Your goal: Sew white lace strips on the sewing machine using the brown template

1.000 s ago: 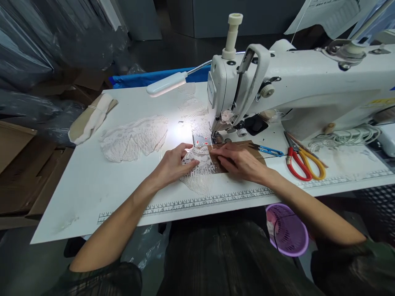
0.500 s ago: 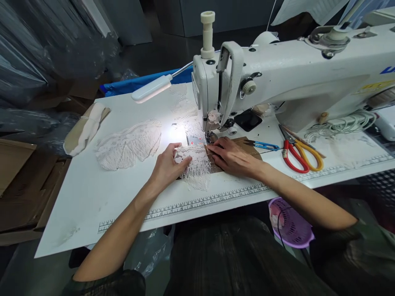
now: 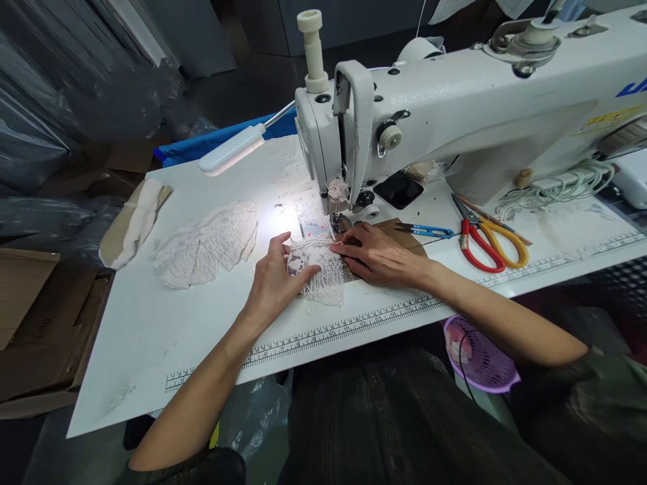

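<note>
A piece of white fringed lace trim (image 3: 323, 279) lies at the front of the sewing machine (image 3: 348, 155), its upper edge close to the presser foot (image 3: 341, 223). My left hand (image 3: 273, 279) rests at the lace's left side, thumb stretched over it and index finger apart. At the lace's upper right edge, my right hand (image 3: 377, 256) has its fingertips pressed together on the trim. Beneath the right hand is a flat brown sheet (image 3: 404, 237). More lace (image 3: 290, 178) lies behind the needle area. The right fingers partly hide the stitching spot.
Another lace piece (image 3: 209, 242) lies to the left, near a tied beige-and-white bundle (image 3: 135, 219). Blue thread snips (image 3: 429, 231) and red-and-yellow-handled scissors (image 3: 490, 242) lie right. A lit lamp (image 3: 232, 149) hangs over the table. A purple basket (image 3: 485, 360) stands below the edge.
My right fingertips have shifted left onto the lace's upper edge. My left thumb and index finger are spread wider. The whole view has shifted slightly.
</note>
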A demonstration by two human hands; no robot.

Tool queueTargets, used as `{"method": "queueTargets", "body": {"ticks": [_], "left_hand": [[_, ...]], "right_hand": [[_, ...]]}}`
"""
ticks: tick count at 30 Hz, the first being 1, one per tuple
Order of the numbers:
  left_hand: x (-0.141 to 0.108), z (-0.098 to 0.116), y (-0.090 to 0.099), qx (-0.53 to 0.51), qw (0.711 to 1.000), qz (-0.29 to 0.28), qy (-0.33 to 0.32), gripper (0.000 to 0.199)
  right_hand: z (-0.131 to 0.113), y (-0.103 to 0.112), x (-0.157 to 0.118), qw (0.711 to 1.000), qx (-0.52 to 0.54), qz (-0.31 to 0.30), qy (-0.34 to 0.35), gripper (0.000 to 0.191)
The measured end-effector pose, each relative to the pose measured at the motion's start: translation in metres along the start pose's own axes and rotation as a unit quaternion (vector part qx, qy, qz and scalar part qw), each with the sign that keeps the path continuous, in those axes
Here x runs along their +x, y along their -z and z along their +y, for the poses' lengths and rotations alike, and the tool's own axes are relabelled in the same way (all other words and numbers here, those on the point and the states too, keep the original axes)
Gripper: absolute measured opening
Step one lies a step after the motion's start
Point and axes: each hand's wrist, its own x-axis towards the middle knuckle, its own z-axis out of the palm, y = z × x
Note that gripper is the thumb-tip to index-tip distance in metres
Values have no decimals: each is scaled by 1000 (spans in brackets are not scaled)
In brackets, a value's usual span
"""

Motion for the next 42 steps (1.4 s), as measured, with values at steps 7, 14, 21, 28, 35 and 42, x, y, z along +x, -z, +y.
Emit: {"method": "queueTargets", "body": {"ticks": [7, 14, 21, 28, 35, 42], "left_hand": [[0, -3, -2, 27, 999, 5, -25, 87], [0, -1, 3, 3, 1000, -9, -11, 87], [-5, 6, 9, -23, 996, -81, -3, 83], [-4, 8, 6, 4, 998, -59, 16, 88], [0, 2, 4, -41, 996, -67, 34, 84], [2, 0, 7, -27, 996, -70, 53, 79]], "right_hand": [[7, 4, 8, 999, 35, -2, 15, 38], [-2, -5, -1, 999, 29, 33, -21, 33], [-1, -6, 2, 1000, 13, 9, -14, 39], [3, -3, 6, 1000, 16, 0, -13, 40], [12, 5, -3, 995, 96, 9, 11, 40], [7, -6, -4, 999, 14, 35, 19, 33]]}}
